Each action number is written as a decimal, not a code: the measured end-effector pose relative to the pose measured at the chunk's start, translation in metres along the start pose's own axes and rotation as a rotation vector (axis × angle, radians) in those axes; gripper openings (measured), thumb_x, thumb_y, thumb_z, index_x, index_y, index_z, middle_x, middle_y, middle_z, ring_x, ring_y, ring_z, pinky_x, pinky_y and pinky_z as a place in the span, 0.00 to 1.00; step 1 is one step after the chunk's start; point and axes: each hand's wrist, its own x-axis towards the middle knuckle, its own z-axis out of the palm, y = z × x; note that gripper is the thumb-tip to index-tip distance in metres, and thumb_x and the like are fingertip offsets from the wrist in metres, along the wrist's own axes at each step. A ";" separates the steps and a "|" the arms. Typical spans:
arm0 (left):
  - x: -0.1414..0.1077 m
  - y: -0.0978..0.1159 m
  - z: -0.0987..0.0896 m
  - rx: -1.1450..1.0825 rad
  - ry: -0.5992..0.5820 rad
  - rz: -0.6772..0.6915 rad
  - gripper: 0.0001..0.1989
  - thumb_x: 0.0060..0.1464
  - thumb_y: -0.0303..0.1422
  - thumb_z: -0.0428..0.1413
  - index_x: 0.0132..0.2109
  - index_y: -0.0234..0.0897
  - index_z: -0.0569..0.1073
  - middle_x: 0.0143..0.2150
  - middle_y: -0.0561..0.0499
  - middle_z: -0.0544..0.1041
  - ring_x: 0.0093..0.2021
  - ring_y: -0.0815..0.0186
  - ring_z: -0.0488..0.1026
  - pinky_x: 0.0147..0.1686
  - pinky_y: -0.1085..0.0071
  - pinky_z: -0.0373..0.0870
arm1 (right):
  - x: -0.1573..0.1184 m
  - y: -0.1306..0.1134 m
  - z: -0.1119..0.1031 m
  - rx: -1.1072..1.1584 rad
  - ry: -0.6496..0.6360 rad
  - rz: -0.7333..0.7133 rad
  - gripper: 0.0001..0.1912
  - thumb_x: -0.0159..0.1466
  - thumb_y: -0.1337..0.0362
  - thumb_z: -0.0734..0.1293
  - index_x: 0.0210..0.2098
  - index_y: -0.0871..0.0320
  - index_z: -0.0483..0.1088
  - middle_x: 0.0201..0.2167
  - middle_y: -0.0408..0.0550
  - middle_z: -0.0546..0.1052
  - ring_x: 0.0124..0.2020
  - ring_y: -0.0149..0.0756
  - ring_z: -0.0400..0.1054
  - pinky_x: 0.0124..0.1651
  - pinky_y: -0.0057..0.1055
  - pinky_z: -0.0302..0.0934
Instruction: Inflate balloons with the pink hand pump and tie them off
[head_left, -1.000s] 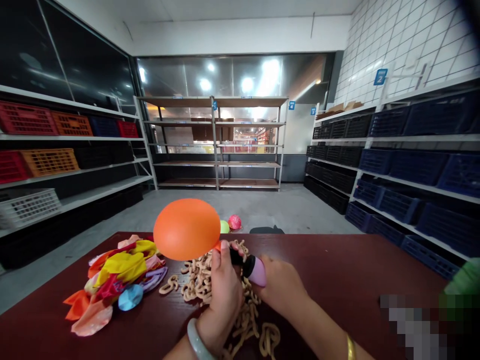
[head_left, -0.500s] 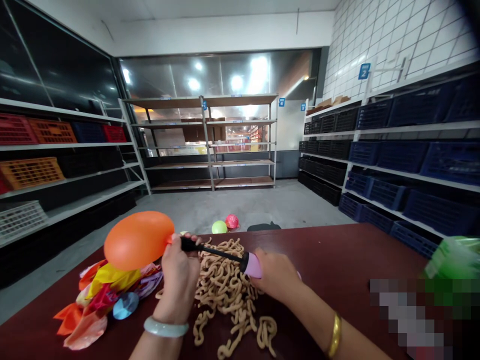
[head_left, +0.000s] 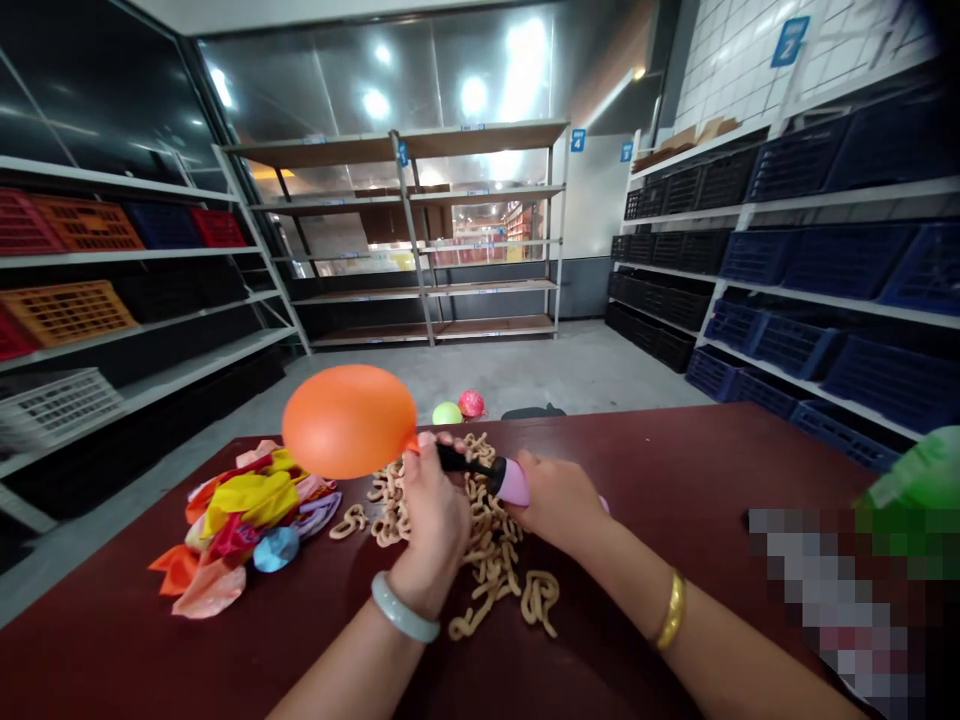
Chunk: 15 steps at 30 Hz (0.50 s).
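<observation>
An inflated orange balloon [head_left: 349, 422] is held at its neck by my left hand [head_left: 435, 510], whose fingers also wrap the black end of a hand balloon pump [head_left: 513, 484]. My right hand [head_left: 559, 500] grips the pump's pink part. A short stretch of the black rod shows between the two hands. Beneath them lies a heap of tan, curled, string-like pieces [head_left: 495, 570], partly hidden by my left hand. Left of it is a loose pile of flat balloons [head_left: 251, 505] in yellow, orange, pink, purple and blue.
The dark red table [head_left: 637, 620] carries all this. Beyond its far edge are a green ball [head_left: 448, 413] and a red ball [head_left: 472, 403]. A green bag-like object [head_left: 919, 485] is at the right. Shelves with crates [head_left: 817, 350] line both sides; a rack [head_left: 431, 240] stands behind.
My left hand has moved right with the balloon, closer to my right hand. The exposed pump rod between them has shortened. The view has tilted down somewhat.
</observation>
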 end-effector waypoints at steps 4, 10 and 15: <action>-0.019 -0.009 0.010 0.005 -0.007 -0.030 0.12 0.53 0.35 0.60 0.35 0.39 0.62 0.31 0.55 0.69 0.30 0.71 0.68 0.36 0.71 0.69 | -0.004 -0.005 -0.005 -0.008 0.019 0.022 0.16 0.58 0.54 0.66 0.41 0.56 0.64 0.37 0.51 0.77 0.36 0.43 0.73 0.33 0.33 0.57; -0.014 0.001 0.008 0.004 -0.053 -0.045 0.11 0.53 0.33 0.59 0.35 0.38 0.63 0.31 0.54 0.68 0.30 0.70 0.69 0.34 0.71 0.69 | -0.004 -0.005 -0.002 0.026 0.060 -0.018 0.17 0.58 0.52 0.66 0.41 0.55 0.63 0.35 0.48 0.77 0.35 0.43 0.73 0.31 0.32 0.56; 0.025 0.030 -0.010 0.017 -0.028 0.069 0.11 0.51 0.31 0.60 0.34 0.38 0.63 0.30 0.54 0.68 0.30 0.69 0.69 0.32 0.70 0.68 | -0.001 0.001 -0.003 0.004 0.002 -0.033 0.19 0.60 0.51 0.64 0.45 0.56 0.63 0.39 0.50 0.76 0.39 0.43 0.72 0.36 0.33 0.57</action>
